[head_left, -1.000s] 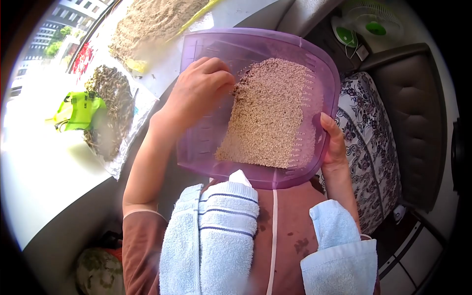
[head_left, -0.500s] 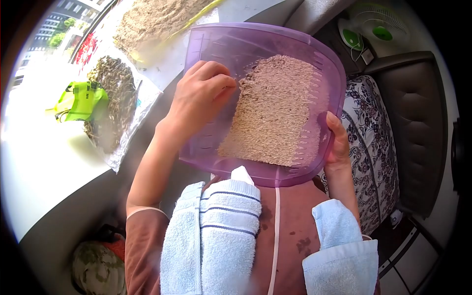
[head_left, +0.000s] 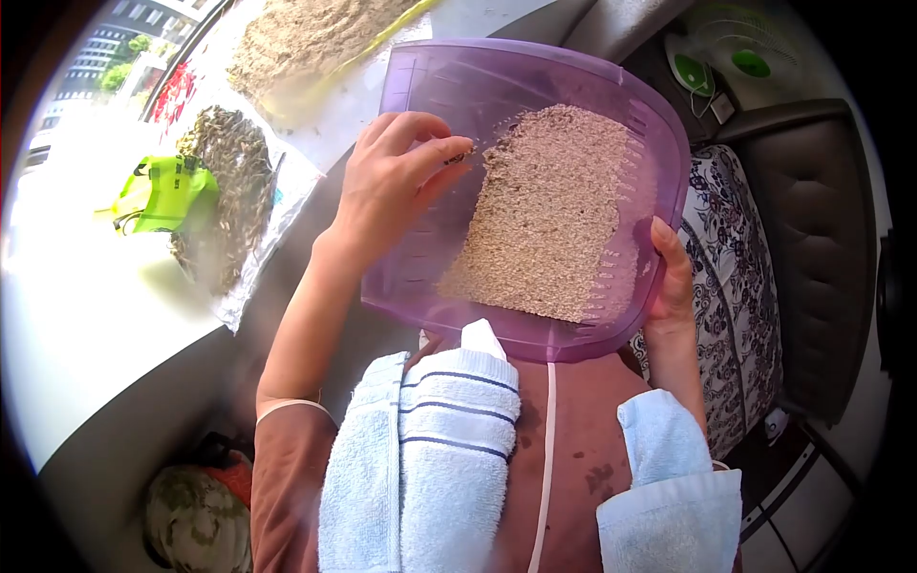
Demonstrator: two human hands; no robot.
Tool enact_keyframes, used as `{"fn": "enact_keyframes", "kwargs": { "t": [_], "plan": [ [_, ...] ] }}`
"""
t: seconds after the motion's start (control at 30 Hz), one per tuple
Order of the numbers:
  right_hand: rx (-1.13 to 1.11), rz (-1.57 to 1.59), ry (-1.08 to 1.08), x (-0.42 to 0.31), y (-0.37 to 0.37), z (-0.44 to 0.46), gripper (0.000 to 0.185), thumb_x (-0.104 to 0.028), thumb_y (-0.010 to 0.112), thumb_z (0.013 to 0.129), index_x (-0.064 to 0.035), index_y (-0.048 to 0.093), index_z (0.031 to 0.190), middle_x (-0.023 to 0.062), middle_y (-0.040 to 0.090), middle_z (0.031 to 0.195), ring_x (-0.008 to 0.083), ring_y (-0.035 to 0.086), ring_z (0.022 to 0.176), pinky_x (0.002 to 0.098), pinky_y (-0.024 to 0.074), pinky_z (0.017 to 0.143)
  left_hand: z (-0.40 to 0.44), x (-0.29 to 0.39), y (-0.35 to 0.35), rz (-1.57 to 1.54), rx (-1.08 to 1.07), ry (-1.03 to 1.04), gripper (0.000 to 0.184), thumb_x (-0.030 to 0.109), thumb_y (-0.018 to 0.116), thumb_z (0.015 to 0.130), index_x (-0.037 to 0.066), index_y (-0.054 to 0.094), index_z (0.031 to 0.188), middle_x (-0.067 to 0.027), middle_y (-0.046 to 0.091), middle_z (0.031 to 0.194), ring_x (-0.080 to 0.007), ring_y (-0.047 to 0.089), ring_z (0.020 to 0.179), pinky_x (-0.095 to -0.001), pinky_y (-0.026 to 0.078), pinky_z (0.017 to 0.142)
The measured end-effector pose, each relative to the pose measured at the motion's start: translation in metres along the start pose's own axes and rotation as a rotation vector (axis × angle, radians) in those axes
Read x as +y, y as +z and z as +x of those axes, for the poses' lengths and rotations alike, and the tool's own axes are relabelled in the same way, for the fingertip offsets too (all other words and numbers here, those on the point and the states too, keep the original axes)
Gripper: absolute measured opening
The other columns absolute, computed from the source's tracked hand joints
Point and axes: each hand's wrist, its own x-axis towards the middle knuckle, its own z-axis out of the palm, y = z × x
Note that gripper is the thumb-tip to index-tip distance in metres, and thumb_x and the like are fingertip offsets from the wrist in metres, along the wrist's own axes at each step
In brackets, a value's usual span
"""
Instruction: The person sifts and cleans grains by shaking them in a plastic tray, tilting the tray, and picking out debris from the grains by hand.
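Observation:
A purple translucent plastic scoop-like tray point(head_left: 420, 239) is held in front of my chest, with a layer of small pale tan grains point(head_left: 549, 215) spread over its middle and right. My right hand point(head_left: 673, 277) grips the tray's right rim, thumb on top and the other fingers hidden beneath. Over the tray's left part is my left hand point(head_left: 406, 172), its thumb and forefinger pinched on a small dark clump point(head_left: 458, 156) just left of the grains' upper edge.
At the left, a white ledge point(head_left: 105, 334) bears dried brown pieces point(head_left: 229, 191) on a plastic sheet, a bright green packet point(head_left: 162, 194) and a tan heap point(head_left: 306, 43). A patterned bed cover point(head_left: 731, 286) and a fan point(head_left: 750, 57) are at the right.
My left hand has drawn slightly away from the grains, and a dark clump now shows in its pinch. The tray and both hands appear shifted slightly right in view.

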Motion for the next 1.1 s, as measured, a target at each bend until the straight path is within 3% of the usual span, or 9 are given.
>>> {"fn": "enact_keyframes", "kwargs": {
  "t": [0.2, 0.3, 0.4, 0.5, 0.67, 0.9, 1.1],
  "plan": [
    [-0.004, 0.022, 0.005, 0.000, -0.002, -0.002, 0.053, -0.021, 0.062, 0.087, 0.0032, 0.044, 0.131, 0.0172, 0.056, 0.124, 0.0265, 0.058, 0.111, 0.0390, 0.0476, 0.097, 0.004, 0.001, 0.005, -0.003, 0.059, -0.064, 0.016, 0.005, 0.073, 0.071, 0.008, 0.069, 0.086, -0.0027, 0.063, 0.090, -0.0216, 0.059, 0.082, -0.0316, 0.049, 0.071],
    [0.052, -0.055, -0.004, 0.000, -0.010, -0.004, 0.067, -0.030, 0.065, 0.084, 0.0039, 0.037, 0.136, 0.0216, 0.051, 0.129, 0.0315, 0.054, 0.117, 0.0442, 0.0464, 0.099, -0.004, -0.003, -0.003, -0.014, 0.042, -0.100, 0.018, 0.004, 0.073, 0.071, 0.008, 0.069, 0.088, -0.0035, 0.064, 0.090, -0.0210, 0.061, 0.083, -0.0310, 0.049, 0.071],
    [0.058, -0.056, -0.019, 0.000, -0.005, -0.005, 0.067, -0.030, 0.064, 0.085, 0.0034, 0.037, 0.136, 0.0217, 0.050, 0.129, 0.0317, 0.053, 0.117, 0.0446, 0.0459, 0.099, -0.013, -0.007, -0.011, -0.046, 0.005, -0.124, 0.019, 0.004, 0.074, 0.072, 0.008, 0.069, 0.090, -0.0038, 0.065, 0.091, -0.0208, 0.061, 0.086, -0.0309, 0.050, 0.073],
    [0.040, 0.039, -0.008, 0.000, -0.003, -0.005, 0.054, -0.021, 0.063, 0.087, 0.0030, 0.043, 0.131, 0.0173, 0.057, 0.122, 0.0270, 0.058, 0.110, 0.0400, 0.0478, 0.096, -0.020, -0.008, -0.014, -0.063, -0.008, -0.143, 0.023, 0.006, 0.075, 0.071, 0.009, 0.069, 0.093, -0.0038, 0.065, 0.093, -0.0209, 0.061, 0.087, -0.0313, 0.050, 0.074],
    [0.047, 0.017, -0.007, 0.002, -0.006, -0.005, 0.055, -0.021, 0.063, 0.086, 0.0028, 0.043, 0.132, 0.0169, 0.056, 0.124, 0.0267, 0.058, 0.111, 0.0397, 0.0478, 0.096, -0.018, 0.002, -0.005, -0.016, 0.046, -0.080, 0.027, 0.008, 0.075, 0.070, 0.011, 0.069, 0.096, -0.0030, 0.064, 0.093, -0.0221, 0.059, 0.086, -0.0320, 0.049, 0.073],
    [0.061, -0.024, -0.001, 0.003, -0.010, -0.004, 0.066, -0.029, 0.063, 0.086, 0.0023, 0.035, 0.137, 0.0210, 0.050, 0.130, 0.0319, 0.053, 0.118, 0.0455, 0.0446, 0.100, -0.021, -0.001, -0.005, -0.011, 0.080, -0.129, 0.016, 0.003, 0.074, 0.071, 0.007, 0.067, 0.085, -0.0040, 0.064, 0.092, -0.0216, 0.060, 0.084, -0.0308, 0.049, 0.073],
    [0.054, 0.021, -0.023, 0.002, -0.004, -0.006, 0.057, -0.023, 0.062, 0.086, 0.0026, 0.041, 0.133, 0.0184, 0.055, 0.124, 0.0282, 0.057, 0.112, 0.0413, 0.0467, 0.097, -0.035, -0.006, -0.013, -0.195, 0.138, -0.359, 0.019, -0.001, 0.071, 0.074, 0.005, 0.068, 0.091, -0.0051, 0.064, 0.096, -0.0170, 0.062, 0.087, -0.0275, 0.049, 0.073]
  ]
}}
